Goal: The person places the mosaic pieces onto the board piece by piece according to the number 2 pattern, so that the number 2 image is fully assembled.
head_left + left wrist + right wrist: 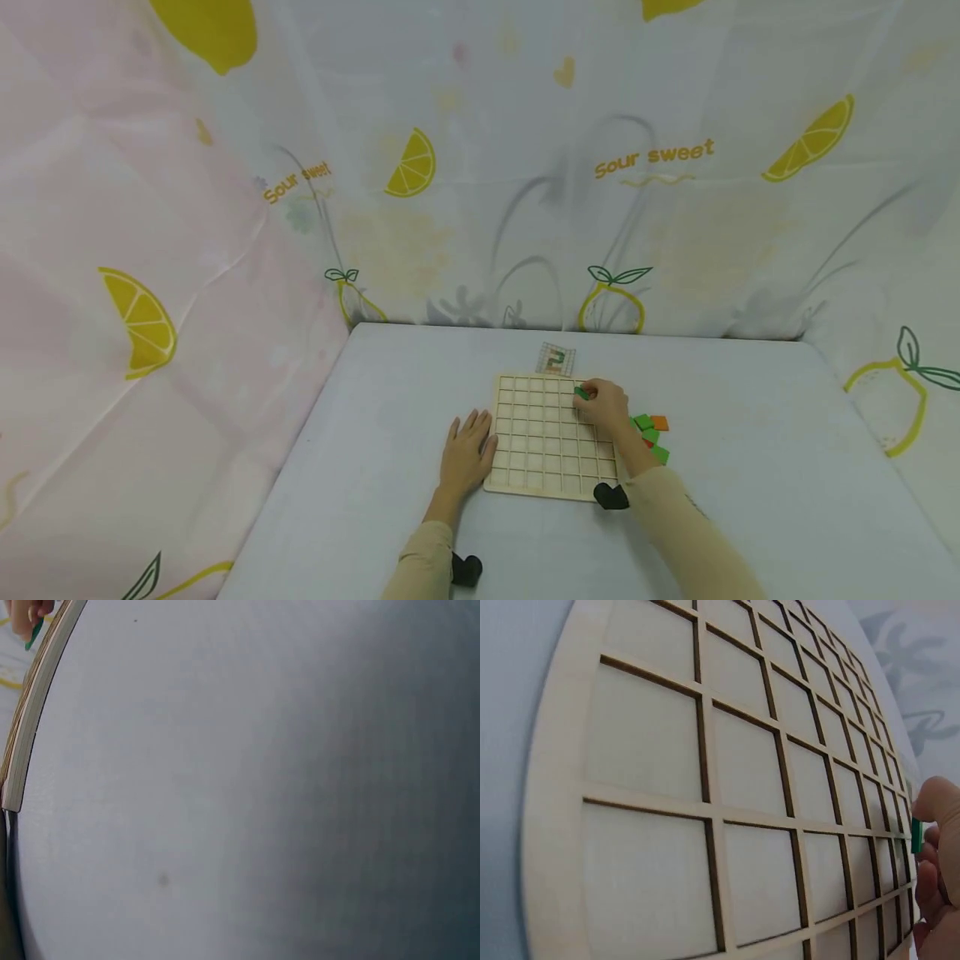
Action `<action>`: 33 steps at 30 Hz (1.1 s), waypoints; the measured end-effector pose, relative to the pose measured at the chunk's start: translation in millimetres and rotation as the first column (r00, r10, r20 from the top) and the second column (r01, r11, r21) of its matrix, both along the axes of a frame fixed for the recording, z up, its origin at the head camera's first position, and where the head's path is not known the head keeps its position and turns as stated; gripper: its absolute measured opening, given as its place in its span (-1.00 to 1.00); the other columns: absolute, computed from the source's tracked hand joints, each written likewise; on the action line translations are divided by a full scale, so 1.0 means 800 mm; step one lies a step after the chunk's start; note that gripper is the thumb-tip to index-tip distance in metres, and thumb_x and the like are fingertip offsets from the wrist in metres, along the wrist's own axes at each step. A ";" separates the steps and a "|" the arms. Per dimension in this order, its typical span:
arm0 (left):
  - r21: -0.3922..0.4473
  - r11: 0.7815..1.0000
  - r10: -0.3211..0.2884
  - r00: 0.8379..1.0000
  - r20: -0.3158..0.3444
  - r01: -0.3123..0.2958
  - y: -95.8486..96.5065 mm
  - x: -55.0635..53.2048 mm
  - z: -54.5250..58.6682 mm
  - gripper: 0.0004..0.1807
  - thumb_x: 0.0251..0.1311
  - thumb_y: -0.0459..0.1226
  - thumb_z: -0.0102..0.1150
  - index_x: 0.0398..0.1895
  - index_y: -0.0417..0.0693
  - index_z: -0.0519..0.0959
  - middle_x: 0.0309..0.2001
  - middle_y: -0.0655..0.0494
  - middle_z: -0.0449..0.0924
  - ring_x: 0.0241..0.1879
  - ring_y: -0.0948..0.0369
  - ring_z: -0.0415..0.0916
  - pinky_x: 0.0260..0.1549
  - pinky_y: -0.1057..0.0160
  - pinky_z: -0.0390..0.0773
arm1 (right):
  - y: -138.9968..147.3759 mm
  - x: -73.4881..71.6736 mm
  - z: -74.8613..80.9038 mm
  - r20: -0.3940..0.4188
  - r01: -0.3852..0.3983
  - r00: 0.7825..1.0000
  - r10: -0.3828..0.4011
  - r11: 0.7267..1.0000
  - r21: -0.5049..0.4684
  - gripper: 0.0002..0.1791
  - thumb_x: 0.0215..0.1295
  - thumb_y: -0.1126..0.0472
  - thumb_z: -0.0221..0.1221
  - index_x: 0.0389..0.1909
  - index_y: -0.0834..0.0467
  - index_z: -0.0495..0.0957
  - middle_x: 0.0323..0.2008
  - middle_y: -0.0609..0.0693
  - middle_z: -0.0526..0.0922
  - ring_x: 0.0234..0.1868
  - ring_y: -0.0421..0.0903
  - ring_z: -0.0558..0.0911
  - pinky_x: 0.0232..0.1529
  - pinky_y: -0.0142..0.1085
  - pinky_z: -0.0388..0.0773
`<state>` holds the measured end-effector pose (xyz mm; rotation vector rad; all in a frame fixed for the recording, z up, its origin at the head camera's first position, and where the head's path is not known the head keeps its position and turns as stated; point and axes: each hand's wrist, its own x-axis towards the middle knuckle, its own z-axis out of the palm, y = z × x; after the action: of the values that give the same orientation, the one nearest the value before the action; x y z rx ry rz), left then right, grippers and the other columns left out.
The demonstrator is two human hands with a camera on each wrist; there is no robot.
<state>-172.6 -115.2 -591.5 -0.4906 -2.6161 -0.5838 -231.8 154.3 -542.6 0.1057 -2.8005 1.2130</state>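
A wooden grid board (pixel 543 437) with square recesses lies on the white table. Between thumb and fingers my right hand (pixel 606 406) pinches a green tile (pixel 581 392) over the board's far right part. The right wrist view shows the green tile (pixel 916 835) at the fingertips, beside the far cells. My left hand (pixel 467 454) lies with straight fingers at the board's left edge, thumb against it. In the left wrist view only the board's side (pixel 37 697) and the tile-holding right hand (pixel 30 615) appear.
Several loose green, orange and red tiles (pixel 651 435) lie right of the board, partly behind the right forearm. A small pattern card (pixel 556 359) with a gridded figure lies just beyond the board's far edge. Printed cloth (pixel 480 208) hangs behind the table.
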 end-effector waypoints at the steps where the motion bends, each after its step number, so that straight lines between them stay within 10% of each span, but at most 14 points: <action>1: 0.003 1.000 -0.001 1.000 0.002 0.001 0.000 0.000 0.001 -0.58 0.24 -0.20 0.05 0.09 -0.26 0.52 0.12 -0.08 0.54 0.19 -0.03 0.42 0.23 -0.15 0.24 | -0.004 0.000 -0.002 -0.012 0.001 1.000 -0.001 1.000 0.007 -0.68 0.13 0.25 0.19 -0.17 0.41 0.57 -0.27 0.27 0.66 -0.23 0.16 0.62 -0.07 0.20 0.46; 19: 0.009 1.000 0.006 1.000 0.014 -0.006 -0.001 -0.004 0.000 -0.57 0.26 -0.19 0.03 0.11 -0.25 0.51 0.13 -0.06 0.52 0.21 -0.01 0.39 0.26 -0.14 0.21 | -0.041 0.003 -0.030 -0.163 0.109 0.979 -0.120 0.991 -0.078 -0.78 0.04 0.29 0.28 -0.26 0.30 0.66 -0.37 0.16 0.64 -0.32 0.10 0.55 -0.12 0.13 0.25; 33: 0.024 1.000 0.010 0.999 0.034 -0.011 0.002 0.001 0.004 -0.59 0.25 -0.21 0.05 0.09 -0.28 0.52 0.12 -0.08 0.54 0.20 -0.02 0.41 0.26 -0.14 0.22 | -0.030 0.006 -0.025 -0.102 -0.003 0.995 -0.003 0.998 -0.055 -0.81 0.09 0.29 0.24 -0.27 0.28 0.64 -0.36 0.14 0.60 -0.34 0.07 0.54 -0.12 0.14 0.24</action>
<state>-172.1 -113.8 -588.4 -0.4630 -2.6394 -0.6244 -226.6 130.5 -562.7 0.1590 -2.6774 1.2466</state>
